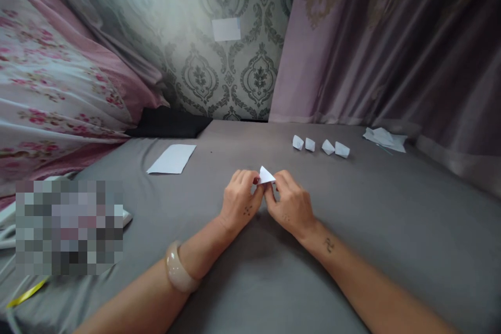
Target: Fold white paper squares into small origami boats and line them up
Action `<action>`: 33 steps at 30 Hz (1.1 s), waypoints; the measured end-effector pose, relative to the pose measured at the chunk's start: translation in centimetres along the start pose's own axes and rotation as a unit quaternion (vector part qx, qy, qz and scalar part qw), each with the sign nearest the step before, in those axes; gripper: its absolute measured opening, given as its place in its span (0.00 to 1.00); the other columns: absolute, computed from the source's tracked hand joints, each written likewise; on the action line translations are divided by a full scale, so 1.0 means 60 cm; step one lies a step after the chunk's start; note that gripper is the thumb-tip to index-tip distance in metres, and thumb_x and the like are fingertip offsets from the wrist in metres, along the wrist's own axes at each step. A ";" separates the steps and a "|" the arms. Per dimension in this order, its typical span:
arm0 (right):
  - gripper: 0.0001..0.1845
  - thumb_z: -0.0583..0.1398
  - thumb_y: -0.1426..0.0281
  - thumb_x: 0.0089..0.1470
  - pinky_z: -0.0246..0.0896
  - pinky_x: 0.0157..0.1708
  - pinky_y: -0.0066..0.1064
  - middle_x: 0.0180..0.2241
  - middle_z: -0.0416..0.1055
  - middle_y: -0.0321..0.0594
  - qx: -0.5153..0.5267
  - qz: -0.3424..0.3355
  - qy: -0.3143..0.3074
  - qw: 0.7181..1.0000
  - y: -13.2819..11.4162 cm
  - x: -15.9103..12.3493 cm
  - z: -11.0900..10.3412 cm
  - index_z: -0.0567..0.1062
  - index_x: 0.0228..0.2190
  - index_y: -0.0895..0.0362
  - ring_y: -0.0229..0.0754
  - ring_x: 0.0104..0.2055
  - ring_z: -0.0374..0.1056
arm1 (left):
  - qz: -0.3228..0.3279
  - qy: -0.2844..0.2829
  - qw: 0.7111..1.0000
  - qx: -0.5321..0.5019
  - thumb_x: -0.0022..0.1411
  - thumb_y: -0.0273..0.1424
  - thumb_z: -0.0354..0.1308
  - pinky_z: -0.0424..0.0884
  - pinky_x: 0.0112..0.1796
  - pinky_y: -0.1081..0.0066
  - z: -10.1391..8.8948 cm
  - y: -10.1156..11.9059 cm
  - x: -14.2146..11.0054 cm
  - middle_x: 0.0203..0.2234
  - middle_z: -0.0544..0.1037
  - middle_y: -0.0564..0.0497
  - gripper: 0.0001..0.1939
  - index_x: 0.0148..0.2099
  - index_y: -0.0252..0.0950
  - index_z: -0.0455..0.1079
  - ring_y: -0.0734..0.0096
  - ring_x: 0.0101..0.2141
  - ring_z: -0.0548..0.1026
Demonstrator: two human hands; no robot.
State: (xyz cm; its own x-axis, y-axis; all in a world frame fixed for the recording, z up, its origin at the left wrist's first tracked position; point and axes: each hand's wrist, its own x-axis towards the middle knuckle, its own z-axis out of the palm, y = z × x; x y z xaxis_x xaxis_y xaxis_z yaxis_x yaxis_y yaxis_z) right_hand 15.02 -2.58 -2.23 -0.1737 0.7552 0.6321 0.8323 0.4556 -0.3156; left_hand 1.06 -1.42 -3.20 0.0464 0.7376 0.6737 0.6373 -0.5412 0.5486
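In the head view we record a folded white paper triangle (266, 176) pinched between the fingertips of the left hand (239, 201) and the right hand (291, 206), both closed on it just above a grey cloth surface (352, 250). Beyond the hands we note four small folded paper pieces (327, 147) in a row, and a flat white paper sheet (171, 159) lies further left. A pale bangle (178, 267) encircles the left wrist.

Two hands (238, 201), one paper triangle (266, 176), four folded pieces (327, 147), one sheet (171, 159).
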 end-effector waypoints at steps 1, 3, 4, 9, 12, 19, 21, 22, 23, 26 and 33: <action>0.09 0.52 0.71 0.58 0.55 0.30 0.31 0.30 0.69 0.41 -0.036 -0.008 0.001 0.999 0.000 0.000 0.001 0.70 0.28 0.56 0.39 0.30 0.65 | 0.003 0.000 1.000 0.015 0.59 0.27 0.53 0.62 0.36 0.69 0.001 0.000 0.000 0.27 0.70 0.49 0.02 0.33 0.38 0.66 0.67 0.30 0.66; 0.10 0.52 0.72 0.58 0.53 0.30 0.31 0.28 0.68 0.40 -0.086 -0.035 0.003 0.996 0.001 0.000 0.003 0.69 0.26 0.56 0.39 0.29 0.64 | -0.007 0.005 0.999 0.032 0.58 0.28 0.54 0.62 0.38 0.67 0.002 0.000 0.002 0.30 0.71 0.48 0.02 0.36 0.38 0.66 0.65 0.33 0.67; 0.11 0.52 0.72 0.58 0.52 0.31 0.31 0.28 0.68 0.40 -0.101 -0.052 0.003 0.994 0.001 0.000 0.003 0.69 0.25 0.56 0.39 0.29 0.64 | -0.015 0.008 0.999 0.028 0.58 0.28 0.54 0.63 0.39 0.66 0.002 -0.001 0.004 0.32 0.71 0.46 0.05 0.39 0.37 0.66 0.63 0.35 0.67; 0.12 0.51 0.73 0.59 0.50 0.32 0.33 0.27 0.68 0.40 -0.145 -0.110 0.019 0.983 -0.009 -0.003 -0.001 0.68 0.25 0.56 0.40 0.28 0.62 | -0.044 -0.057 0.995 -0.066 0.56 0.24 0.53 0.63 0.44 0.64 0.002 -0.005 0.011 0.40 0.74 0.43 0.17 0.49 0.36 0.66 0.61 0.41 0.70; 0.13 0.51 0.73 0.60 0.49 0.31 0.34 0.26 0.67 0.40 -0.154 -0.122 0.031 0.980 -0.015 -0.005 -0.003 0.67 0.24 0.56 0.40 0.27 0.61 | -0.078 -0.088 0.989 -0.092 0.56 0.22 0.51 0.64 0.40 0.68 0.001 -0.003 0.012 0.36 0.76 0.46 0.14 0.45 0.36 0.67 0.65 0.36 0.72; 0.11 0.52 0.73 0.58 0.51 0.30 0.34 0.25 0.66 0.40 -0.180 -0.095 0.045 0.978 -0.019 -0.006 -0.001 0.66 0.24 0.56 0.41 0.27 0.61 | -0.124 -0.029 0.968 -0.215 0.55 0.24 0.53 0.64 0.33 0.74 0.004 -0.001 0.007 0.30 0.73 0.52 0.09 0.40 0.36 0.67 0.72 0.31 0.69; 0.12 0.52 0.73 0.59 0.52 0.30 0.34 0.25 0.66 0.40 -0.175 -0.086 0.043 0.980 -0.018 -0.007 0.000 0.66 0.24 0.56 0.42 0.27 0.61 | -0.140 -0.017 0.956 -0.258 0.55 0.24 0.53 0.65 0.32 0.75 0.007 -0.002 0.007 0.29 0.73 0.52 0.09 0.39 0.35 0.68 0.72 0.30 0.70; 0.11 0.52 0.72 0.59 0.53 0.30 0.34 0.26 0.66 0.40 -0.164 -0.080 0.038 0.983 -0.016 -0.007 0.000 0.67 0.24 0.56 0.42 0.28 0.62 | -0.142 -0.014 0.952 -0.269 0.55 0.24 0.53 0.65 0.32 0.75 0.007 -0.003 0.007 0.29 0.73 0.52 0.09 0.39 0.35 0.68 0.73 0.30 0.70; 0.11 0.52 0.72 0.59 0.54 0.31 0.34 0.26 0.67 0.41 -0.144 -0.073 0.028 0.986 -0.013 -0.006 0.000 0.67 0.25 0.57 0.42 0.28 0.63 | -0.138 -0.010 0.953 -0.271 0.54 0.23 0.53 0.65 0.32 0.75 0.007 -0.004 0.007 0.29 0.74 0.52 0.09 0.40 0.35 0.69 0.73 0.30 0.70; 0.05 0.55 0.74 0.55 0.57 0.32 0.33 0.32 0.70 0.42 -0.023 -0.031 -0.026 0.999 -0.001 0.003 -0.004 0.70 0.30 0.58 0.41 0.31 0.65 | -0.093 -0.003 0.970 -0.226 0.54 0.21 0.52 0.66 0.34 0.74 0.002 -0.007 0.006 0.32 0.75 0.51 0.12 0.42 0.36 0.69 0.72 0.32 0.71; 0.11 0.59 0.64 0.53 0.63 0.35 0.31 0.35 0.76 0.40 0.415 0.188 -0.101 0.885 0.014 0.045 -0.033 0.77 0.35 0.56 0.39 0.36 0.69 | 0.018 -0.020 0.993 -0.113 0.59 0.22 0.52 0.66 0.38 0.72 -0.013 -0.004 0.003 0.36 0.77 0.49 0.11 0.44 0.37 0.69 0.70 0.36 0.73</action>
State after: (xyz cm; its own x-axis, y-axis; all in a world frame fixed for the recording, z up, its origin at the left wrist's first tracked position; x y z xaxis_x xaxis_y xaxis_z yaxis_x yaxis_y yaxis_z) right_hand 16.28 -1.11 0.63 -0.1270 0.9577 0.2584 0.1937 0.2794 -0.9404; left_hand 0.32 -1.47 -2.83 0.0999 0.7293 0.6769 0.4454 -0.6411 0.6250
